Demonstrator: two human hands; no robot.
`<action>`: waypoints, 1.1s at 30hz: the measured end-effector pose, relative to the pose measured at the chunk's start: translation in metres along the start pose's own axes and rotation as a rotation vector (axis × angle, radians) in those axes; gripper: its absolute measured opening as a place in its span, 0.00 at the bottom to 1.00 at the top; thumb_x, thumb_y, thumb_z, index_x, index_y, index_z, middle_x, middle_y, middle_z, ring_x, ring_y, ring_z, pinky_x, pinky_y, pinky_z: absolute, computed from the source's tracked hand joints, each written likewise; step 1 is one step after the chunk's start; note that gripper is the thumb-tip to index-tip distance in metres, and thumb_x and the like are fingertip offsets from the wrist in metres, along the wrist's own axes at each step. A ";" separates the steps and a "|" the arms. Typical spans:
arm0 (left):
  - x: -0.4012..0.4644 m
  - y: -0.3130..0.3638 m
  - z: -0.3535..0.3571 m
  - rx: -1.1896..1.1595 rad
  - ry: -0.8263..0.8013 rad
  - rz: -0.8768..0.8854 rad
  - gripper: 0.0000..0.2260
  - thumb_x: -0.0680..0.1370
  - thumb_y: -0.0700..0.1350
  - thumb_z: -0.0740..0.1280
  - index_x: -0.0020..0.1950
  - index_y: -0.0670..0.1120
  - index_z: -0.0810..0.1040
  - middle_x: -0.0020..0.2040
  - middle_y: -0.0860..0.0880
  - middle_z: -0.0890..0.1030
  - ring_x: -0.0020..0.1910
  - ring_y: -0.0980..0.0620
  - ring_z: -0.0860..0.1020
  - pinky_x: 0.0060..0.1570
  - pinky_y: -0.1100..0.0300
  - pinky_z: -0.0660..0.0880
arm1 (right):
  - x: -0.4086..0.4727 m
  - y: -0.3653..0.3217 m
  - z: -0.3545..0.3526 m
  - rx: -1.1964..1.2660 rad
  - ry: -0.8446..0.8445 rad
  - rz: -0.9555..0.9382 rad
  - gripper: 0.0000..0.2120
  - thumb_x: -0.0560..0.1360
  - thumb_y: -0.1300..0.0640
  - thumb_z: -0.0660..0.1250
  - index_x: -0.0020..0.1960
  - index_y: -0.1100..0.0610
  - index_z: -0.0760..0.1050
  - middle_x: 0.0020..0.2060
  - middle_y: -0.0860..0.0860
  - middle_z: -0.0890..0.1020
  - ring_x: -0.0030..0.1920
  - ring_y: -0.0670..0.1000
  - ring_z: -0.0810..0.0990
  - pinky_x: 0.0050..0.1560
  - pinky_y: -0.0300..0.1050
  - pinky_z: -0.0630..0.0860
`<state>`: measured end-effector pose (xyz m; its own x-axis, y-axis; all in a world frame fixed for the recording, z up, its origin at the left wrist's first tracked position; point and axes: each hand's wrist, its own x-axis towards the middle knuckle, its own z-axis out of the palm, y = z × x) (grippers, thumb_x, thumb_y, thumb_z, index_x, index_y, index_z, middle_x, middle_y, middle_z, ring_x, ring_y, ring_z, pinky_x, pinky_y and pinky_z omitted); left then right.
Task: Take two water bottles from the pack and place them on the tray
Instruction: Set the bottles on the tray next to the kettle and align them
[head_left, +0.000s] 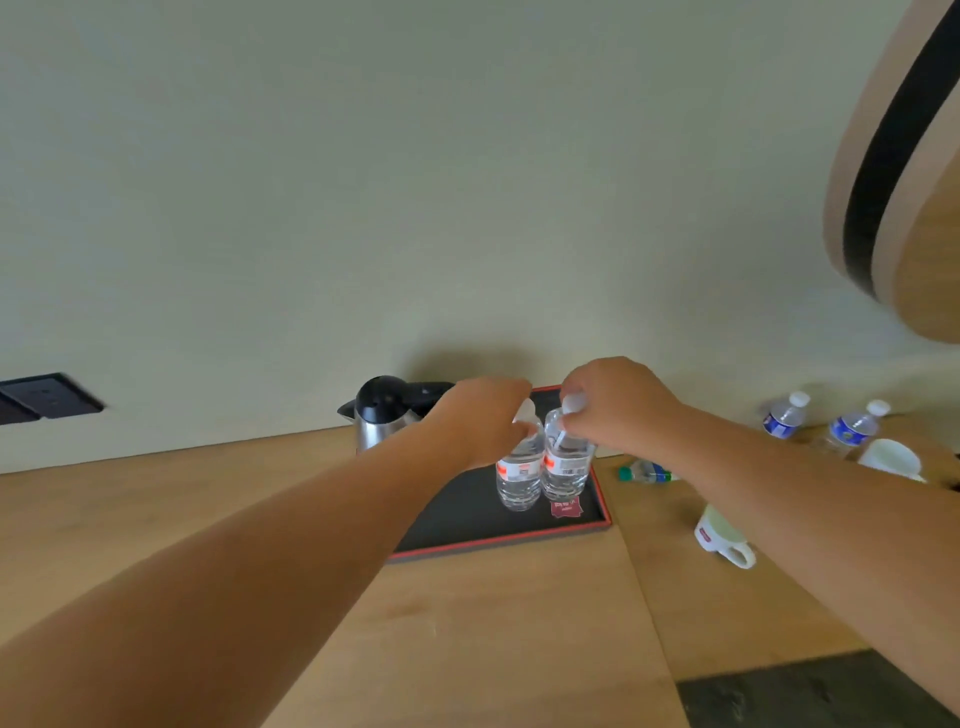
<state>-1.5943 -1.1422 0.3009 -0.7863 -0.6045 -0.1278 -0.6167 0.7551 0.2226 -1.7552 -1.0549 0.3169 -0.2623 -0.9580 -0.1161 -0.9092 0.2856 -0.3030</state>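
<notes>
Two clear water bottles stand upright and touching side by side on a black tray (467, 525) with a red rim, set against the counter's (493, 639) back edge by the wall. The left hand (483, 421) is closed around the neck of the left bottle (519, 475), just under its white cap; the right hand (618, 402) grips the top of the right bottle (566, 467) the same way. A small maroon card (566, 507) lies on the tray just in front of the right bottle. A steel kettle (382, 415) with a black lid sits at the tray's far left corner. Toward the counter's right edge are a tipped white mug (722, 538), a bottle lying on its side (647, 473) and two blue-labelled bottles (784, 418) standing near the wall.
</notes>
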 end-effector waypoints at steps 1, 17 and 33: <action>0.011 -0.003 -0.001 -0.012 0.004 -0.028 0.14 0.83 0.50 0.64 0.65 0.46 0.75 0.62 0.46 0.82 0.61 0.43 0.79 0.51 0.55 0.71 | 0.014 0.005 0.001 0.024 0.003 0.009 0.10 0.73 0.55 0.71 0.53 0.55 0.85 0.48 0.51 0.85 0.52 0.55 0.82 0.49 0.46 0.78; 0.138 -0.030 0.009 -0.025 0.013 -0.301 0.11 0.83 0.47 0.65 0.58 0.40 0.74 0.49 0.42 0.79 0.45 0.44 0.73 0.42 0.54 0.70 | 0.159 0.063 0.028 -0.010 0.036 -0.057 0.11 0.74 0.59 0.68 0.34 0.55 0.71 0.29 0.49 0.71 0.37 0.56 0.74 0.28 0.40 0.58; 0.144 -0.027 0.018 0.031 -0.008 -0.288 0.15 0.83 0.47 0.64 0.67 0.43 0.72 0.50 0.42 0.80 0.49 0.42 0.78 0.48 0.49 0.77 | 0.161 0.058 0.031 0.006 -0.004 -0.077 0.06 0.78 0.56 0.67 0.49 0.59 0.78 0.39 0.55 0.79 0.43 0.58 0.79 0.40 0.45 0.71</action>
<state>-1.6914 -1.2450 0.2589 -0.5790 -0.7930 -0.1893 -0.8153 0.5603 0.1465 -1.8405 -1.1920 0.2511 -0.1904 -0.9770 -0.0961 -0.9248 0.2113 -0.3165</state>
